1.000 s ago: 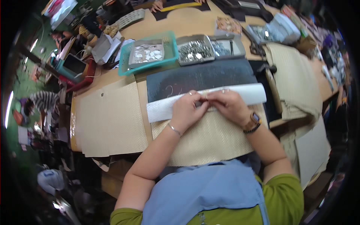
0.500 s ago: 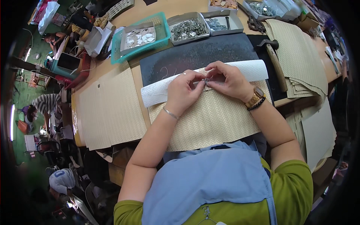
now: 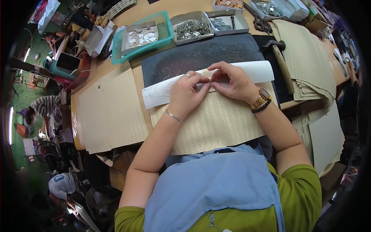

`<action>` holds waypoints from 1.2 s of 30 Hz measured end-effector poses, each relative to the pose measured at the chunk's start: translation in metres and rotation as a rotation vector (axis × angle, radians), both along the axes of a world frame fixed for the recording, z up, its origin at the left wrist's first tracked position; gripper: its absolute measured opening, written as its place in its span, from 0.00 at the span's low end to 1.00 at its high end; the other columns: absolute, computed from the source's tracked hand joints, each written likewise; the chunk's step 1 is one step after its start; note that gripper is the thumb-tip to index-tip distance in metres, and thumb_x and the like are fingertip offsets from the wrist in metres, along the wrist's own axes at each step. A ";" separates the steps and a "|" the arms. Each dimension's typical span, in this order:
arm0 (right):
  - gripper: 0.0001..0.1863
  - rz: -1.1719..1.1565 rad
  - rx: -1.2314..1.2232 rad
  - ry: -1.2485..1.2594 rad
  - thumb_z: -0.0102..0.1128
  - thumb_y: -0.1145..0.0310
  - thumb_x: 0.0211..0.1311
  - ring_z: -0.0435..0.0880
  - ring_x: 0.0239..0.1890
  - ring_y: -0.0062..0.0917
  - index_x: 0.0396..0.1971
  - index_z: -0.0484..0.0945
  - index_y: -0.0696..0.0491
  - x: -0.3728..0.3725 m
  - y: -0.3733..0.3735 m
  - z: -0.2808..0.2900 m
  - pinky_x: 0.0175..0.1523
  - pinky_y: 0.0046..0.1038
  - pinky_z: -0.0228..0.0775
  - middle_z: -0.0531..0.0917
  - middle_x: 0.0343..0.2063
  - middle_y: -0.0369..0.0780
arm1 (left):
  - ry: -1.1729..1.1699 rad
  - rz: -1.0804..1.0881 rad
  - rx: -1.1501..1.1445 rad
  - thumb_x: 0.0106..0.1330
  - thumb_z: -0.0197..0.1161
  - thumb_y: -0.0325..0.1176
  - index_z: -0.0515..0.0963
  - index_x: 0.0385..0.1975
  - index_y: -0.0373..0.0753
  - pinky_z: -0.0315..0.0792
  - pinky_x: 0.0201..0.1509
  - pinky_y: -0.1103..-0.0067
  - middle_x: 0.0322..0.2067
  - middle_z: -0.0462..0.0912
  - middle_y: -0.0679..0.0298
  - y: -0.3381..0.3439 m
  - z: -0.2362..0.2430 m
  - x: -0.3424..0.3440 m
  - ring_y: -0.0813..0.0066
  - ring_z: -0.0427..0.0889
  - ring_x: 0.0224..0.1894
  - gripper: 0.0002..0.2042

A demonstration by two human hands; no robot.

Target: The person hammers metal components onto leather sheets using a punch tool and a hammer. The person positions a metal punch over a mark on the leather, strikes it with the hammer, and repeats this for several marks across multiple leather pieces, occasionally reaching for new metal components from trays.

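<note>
My left hand (image 3: pixel 188 92) and my right hand (image 3: pixel 235 83) meet over the upper edge of a cream herringbone-textured sheet (image 3: pixel 216 123). Thumbs and fingertips of both are pinched together on a small metal piece (image 3: pixel 210 82), mostly hidden by the fingers; its exact kind cannot be made out. Beneath the hands, the sheet's white underside (image 3: pixel 253 72) shows in a band across its far end, which lies over a dark worn board (image 3: pixel 201 52). Left of it lies another textured cream sheet (image 3: pixel 112 112) bearing one small dark round spot.
A hammer (image 3: pixel 283 67) lies right of the board. Behind it stand a turquoise basket (image 3: pixel 167 36) with pale squares, a box of shiny metal pieces (image 3: pixel 191 29) and a box of greyish discs (image 3: pixel 221 24). More textured sheets (image 3: pixel 309 58) are stacked at right. Other people work at far left.
The fingertips of both hands have drawn closer together, covering more of the small metal piece. The whole view has shifted slightly; the things on the table stay in place.
</note>
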State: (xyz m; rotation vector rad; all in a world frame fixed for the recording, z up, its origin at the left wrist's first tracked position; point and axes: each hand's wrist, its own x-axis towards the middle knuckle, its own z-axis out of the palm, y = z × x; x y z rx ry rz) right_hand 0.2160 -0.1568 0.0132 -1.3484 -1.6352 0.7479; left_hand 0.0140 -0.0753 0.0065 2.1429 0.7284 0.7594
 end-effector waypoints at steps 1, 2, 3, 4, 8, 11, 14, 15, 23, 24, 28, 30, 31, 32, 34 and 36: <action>0.20 -0.011 -0.018 0.020 0.68 0.79 0.61 0.87 0.42 0.22 0.53 0.77 0.55 -0.001 0.001 0.001 0.48 0.24 0.80 0.86 0.38 0.39 | 0.016 0.008 -0.006 0.62 0.72 0.30 0.87 0.37 0.39 0.74 0.31 0.82 0.35 0.85 0.66 0.001 0.001 -0.001 0.80 0.80 0.26 0.06; 0.19 -0.017 -0.045 0.025 0.68 0.79 0.61 0.87 0.42 0.22 0.52 0.77 0.55 0.001 -0.001 0.002 0.48 0.24 0.80 0.86 0.38 0.39 | 0.018 0.021 -0.022 0.62 0.73 0.31 0.87 0.37 0.40 0.74 0.31 0.81 0.35 0.85 0.66 0.000 -0.001 0.000 0.79 0.80 0.26 0.06; 0.18 -0.036 0.001 -0.040 0.68 0.78 0.61 0.88 0.42 0.24 0.51 0.78 0.55 0.001 0.000 0.003 0.47 0.25 0.80 0.87 0.38 0.40 | 0.020 0.035 -0.038 0.62 0.73 0.32 0.87 0.37 0.41 0.74 0.31 0.81 0.34 0.85 0.67 0.000 -0.002 0.001 0.79 0.80 0.26 0.06; 0.17 -0.053 0.049 -0.105 0.68 0.77 0.61 0.88 0.41 0.26 0.50 0.79 0.54 0.001 0.002 0.002 0.45 0.27 0.80 0.87 0.37 0.41 | 0.058 0.039 0.010 0.62 0.73 0.33 0.88 0.37 0.42 0.74 0.31 0.81 0.34 0.85 0.67 0.001 -0.002 0.000 0.78 0.80 0.26 0.06; 0.17 -0.353 0.168 -0.292 0.68 0.73 0.62 0.88 0.41 0.31 0.51 0.80 0.54 0.042 -0.016 0.034 0.45 0.30 0.79 0.87 0.39 0.45 | 0.103 0.071 0.150 0.63 0.73 0.37 0.88 0.37 0.47 0.75 0.32 0.77 0.34 0.84 0.69 0.000 -0.009 -0.003 0.75 0.80 0.25 0.06; 0.21 -0.681 0.128 -0.620 0.69 0.63 0.65 0.86 0.41 0.43 0.54 0.79 0.56 0.127 -0.045 0.017 0.50 0.37 0.79 0.86 0.41 0.50 | 0.093 0.067 0.224 0.63 0.72 0.38 0.88 0.36 0.47 0.76 0.34 0.76 0.34 0.84 0.68 0.000 -0.008 -0.006 0.72 0.81 0.27 0.05; 0.25 -0.803 -0.236 -1.066 0.63 0.53 0.70 0.84 0.45 0.51 0.55 0.77 0.58 0.171 -0.100 -0.013 0.53 0.46 0.75 0.85 0.43 0.53 | 0.057 0.061 0.175 0.63 0.72 0.37 0.88 0.35 0.46 0.76 0.35 0.76 0.34 0.84 0.68 0.000 -0.010 -0.005 0.71 0.82 0.27 0.05; 0.26 -0.816 -0.228 -1.060 0.62 0.52 0.71 0.84 0.42 0.49 0.56 0.76 0.59 0.182 -0.110 -0.022 0.50 0.43 0.76 0.85 0.41 0.52 | 0.050 0.061 0.159 0.63 0.72 0.37 0.88 0.36 0.45 0.76 0.35 0.76 0.34 0.84 0.68 0.000 -0.010 -0.004 0.71 0.82 0.28 0.06; 0.22 -0.679 -0.205 0.175 0.54 0.57 0.78 0.73 0.24 0.12 0.59 0.70 0.59 0.108 -0.113 0.015 0.26 0.18 0.68 0.74 0.29 0.33 | 0.063 0.048 0.102 0.64 0.72 0.34 0.88 0.37 0.43 0.76 0.34 0.77 0.35 0.84 0.66 -0.001 -0.007 -0.008 0.73 0.82 0.29 0.06; 0.21 -0.593 -0.103 0.284 0.54 0.60 0.78 0.72 0.24 0.11 0.61 0.69 0.58 0.090 -0.113 0.018 0.26 0.17 0.67 0.75 0.30 0.32 | 0.056 0.052 0.064 0.63 0.72 0.33 0.88 0.37 0.43 0.76 0.34 0.78 0.35 0.84 0.66 -0.001 -0.009 -0.009 0.73 0.82 0.28 0.05; 0.29 -0.390 -0.233 -0.060 0.55 0.73 0.75 0.82 0.45 0.27 0.72 0.62 0.56 0.032 -0.123 0.038 0.51 0.25 0.74 0.80 0.49 0.45 | 0.044 0.050 -0.019 0.62 0.73 0.31 0.88 0.36 0.42 0.75 0.34 0.78 0.35 0.84 0.66 0.002 -0.012 -0.009 0.75 0.81 0.28 0.05; 0.33 -0.259 -0.175 -0.186 0.56 0.76 0.73 0.78 0.64 0.36 0.76 0.58 0.54 0.013 -0.123 0.042 0.67 0.32 0.67 0.78 0.61 0.54 | 0.048 0.048 -0.016 0.62 0.73 0.31 0.88 0.36 0.42 0.75 0.33 0.78 0.34 0.83 0.66 0.002 -0.010 -0.009 0.75 0.81 0.28 0.05; 0.35 -0.224 -0.126 -0.257 0.56 0.76 0.73 0.81 0.59 0.35 0.77 0.56 0.53 0.013 -0.122 0.035 0.64 0.30 0.70 0.79 0.60 0.52 | 0.044 0.048 -0.007 0.62 0.73 0.31 0.88 0.36 0.42 0.75 0.33 0.78 0.34 0.83 0.66 0.002 -0.009 -0.007 0.75 0.80 0.28 0.05; 0.35 -0.241 -0.103 -0.227 0.56 0.76 0.72 0.82 0.58 0.35 0.77 0.56 0.53 0.010 -0.121 0.034 0.63 0.30 0.70 0.79 0.60 0.52 | 0.045 0.048 -0.001 0.62 0.73 0.32 0.88 0.36 0.42 0.75 0.33 0.78 0.34 0.83 0.66 0.001 -0.009 -0.006 0.75 0.80 0.27 0.05; 0.36 -0.278 -0.056 -0.169 0.57 0.76 0.72 0.83 0.56 0.36 0.77 0.57 0.53 0.004 -0.117 0.032 0.62 0.29 0.71 0.80 0.59 0.52 | 0.050 0.048 0.023 0.62 0.73 0.32 0.88 0.36 0.41 0.74 0.33 0.78 0.33 0.83 0.66 0.001 -0.011 -0.006 0.75 0.80 0.27 0.05; 0.36 -0.221 -0.220 -0.214 0.57 0.77 0.71 0.84 0.54 0.35 0.77 0.57 0.53 0.000 -0.113 0.038 0.60 0.28 0.72 0.81 0.57 0.52 | 0.052 0.052 0.032 0.62 0.73 0.32 0.88 0.35 0.41 0.74 0.33 0.78 0.33 0.82 0.66 0.003 -0.011 -0.006 0.74 0.80 0.27 0.05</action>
